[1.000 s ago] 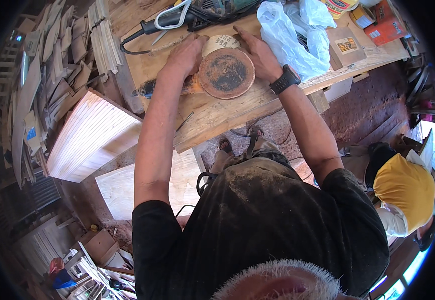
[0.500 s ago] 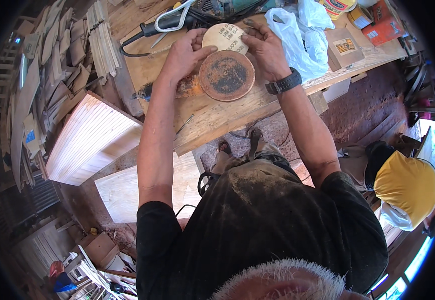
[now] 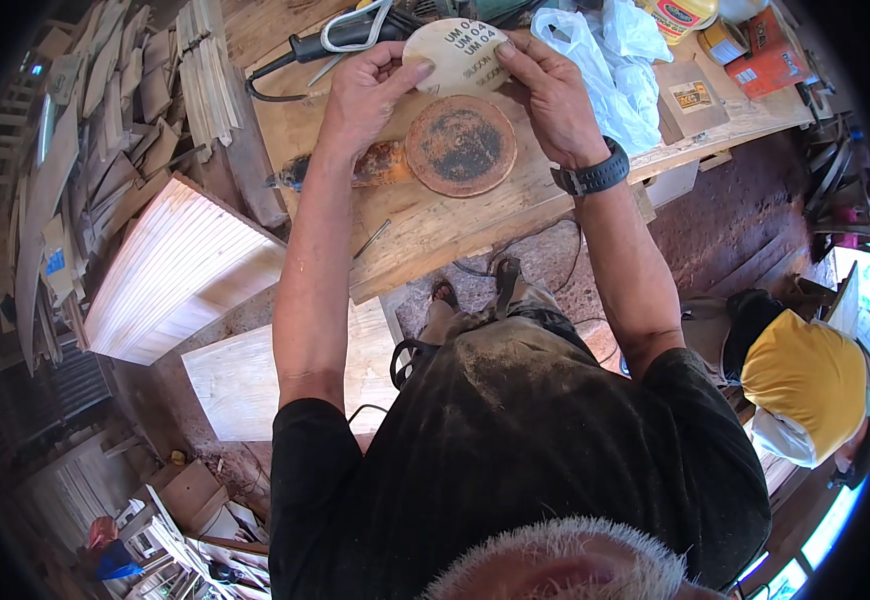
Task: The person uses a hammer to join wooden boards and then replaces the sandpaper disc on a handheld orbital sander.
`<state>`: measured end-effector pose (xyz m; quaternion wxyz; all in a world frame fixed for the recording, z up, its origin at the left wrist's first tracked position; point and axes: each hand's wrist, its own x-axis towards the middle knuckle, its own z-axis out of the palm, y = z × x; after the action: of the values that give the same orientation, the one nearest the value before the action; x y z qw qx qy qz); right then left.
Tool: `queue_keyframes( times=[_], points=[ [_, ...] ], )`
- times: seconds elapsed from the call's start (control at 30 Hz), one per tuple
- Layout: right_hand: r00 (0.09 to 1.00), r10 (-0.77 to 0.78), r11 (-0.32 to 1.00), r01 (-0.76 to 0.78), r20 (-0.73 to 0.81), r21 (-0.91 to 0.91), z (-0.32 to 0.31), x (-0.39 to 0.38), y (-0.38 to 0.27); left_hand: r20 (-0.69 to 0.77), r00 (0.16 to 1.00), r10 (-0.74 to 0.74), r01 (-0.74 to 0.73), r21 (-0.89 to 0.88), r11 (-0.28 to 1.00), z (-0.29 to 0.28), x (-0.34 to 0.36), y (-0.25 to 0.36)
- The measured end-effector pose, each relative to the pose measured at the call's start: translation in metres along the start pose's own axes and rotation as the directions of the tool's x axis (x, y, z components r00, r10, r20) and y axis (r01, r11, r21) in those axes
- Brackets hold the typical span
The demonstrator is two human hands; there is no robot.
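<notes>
A round sanding disc [image 3: 458, 58], its pale printed back facing up, is pinched at both sides by my two hands. My left hand [image 3: 370, 95] grips its left edge, thumb on top. On its right edge, my right hand [image 3: 555, 90] holds it with the thumb on top; a dark watch sits on that wrist. Just below the disc, a worn round backing pad [image 3: 462, 145] faces up on a power tool [image 3: 380, 165] lying on the workbench [image 3: 435, 225]. The tool's body is partly hidden behind my left forearm.
A metal rod [image 3: 371, 239] lies near the bench's front edge. Behind are another corded tool [image 3: 340, 42], a plastic bag [image 3: 605, 80], a cardboard box [image 3: 690, 97] and a red box [image 3: 763, 55]. Wood offcuts [image 3: 125, 110] crowd the left. A person in yellow [image 3: 805, 385] bends at right.
Both hands have lifted the sanding disc slightly upward, away from the backing pad, so more of its face shows. My right hand has shifted a little to the right.
</notes>
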<state>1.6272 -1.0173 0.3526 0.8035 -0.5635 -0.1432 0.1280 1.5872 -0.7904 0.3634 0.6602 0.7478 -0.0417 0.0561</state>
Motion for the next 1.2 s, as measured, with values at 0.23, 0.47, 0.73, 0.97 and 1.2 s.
queue_keyframes(
  times=[0.23, 0.47, 0.73, 0.97, 1.2],
  points=[
    [0.899, -0.316, 0.782, 0.427, 0.302, -0.454, 0.003, -0.018, -0.023, -0.135, 0.985, 0.108, -0.06, 0.317, 0.947, -0.004, -0.026, 0.016],
    [0.936, -0.219, 0.854, 0.321, 0.277, -0.409, 0.005, -0.051, -0.041, -0.161, 0.949, 0.271, -0.229, 0.241, 0.943, 0.004, -0.059, 0.029],
    [0.917, -0.243, 0.896, 0.337, 0.315, -0.29, -0.001, -0.072, -0.031, -0.098, 0.939, 0.33, -0.319, 0.111, 0.941, 0.014, -0.094, 0.012],
    [0.89, -0.246, 0.814, 0.405, 0.385, -0.417, -0.007, -0.075, -0.029, -0.088, 0.94, 0.329, -0.32, 0.103, 0.942, 0.02, -0.101, 0.004],
    [0.906, -0.21, 0.844, 0.358, 0.367, -0.399, -0.004, -0.076, -0.022, -0.075, 0.949, 0.305, -0.294, 0.126, 0.947, 0.02, -0.101, -0.002]
  ],
)
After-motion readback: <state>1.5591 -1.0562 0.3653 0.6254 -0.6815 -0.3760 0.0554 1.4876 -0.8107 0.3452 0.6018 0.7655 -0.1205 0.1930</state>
